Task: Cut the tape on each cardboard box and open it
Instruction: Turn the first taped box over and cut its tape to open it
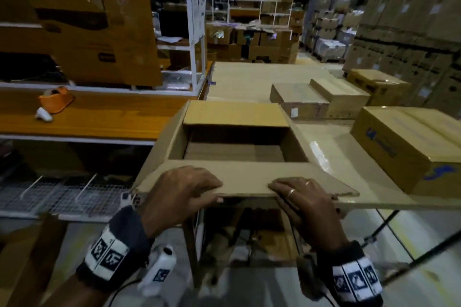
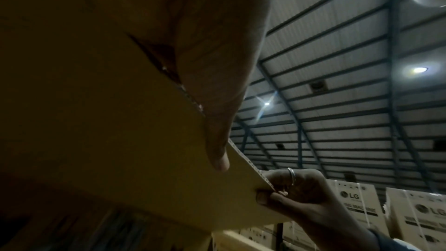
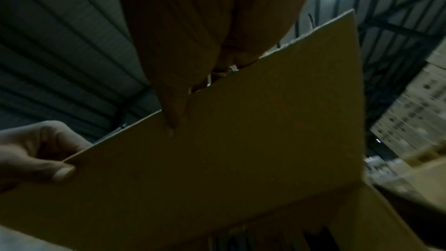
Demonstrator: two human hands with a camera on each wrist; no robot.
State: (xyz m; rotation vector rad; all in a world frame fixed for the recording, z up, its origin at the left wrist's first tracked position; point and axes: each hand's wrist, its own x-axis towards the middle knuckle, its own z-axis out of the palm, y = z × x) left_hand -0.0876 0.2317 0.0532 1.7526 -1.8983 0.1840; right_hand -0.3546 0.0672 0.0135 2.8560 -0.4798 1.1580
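An open brown cardboard box stands at the near edge of the table, its top flaps spread and more cardboard visible inside. Its near flap folds out toward me. My left hand grips the flap's edge, fingers on top and thumb beneath. My right hand, wearing rings, pinches the same edge further right. Seen from below in the left wrist view, the flap has my left thumb under it, with the right hand beyond. The right wrist view shows the flap's underside and the left hand.
A taped box sits at the right of the pale table, with flatter boxes behind. An orange tape dispenser lies on the orange shelf to the left. White racks and stacked cartons surround the area.
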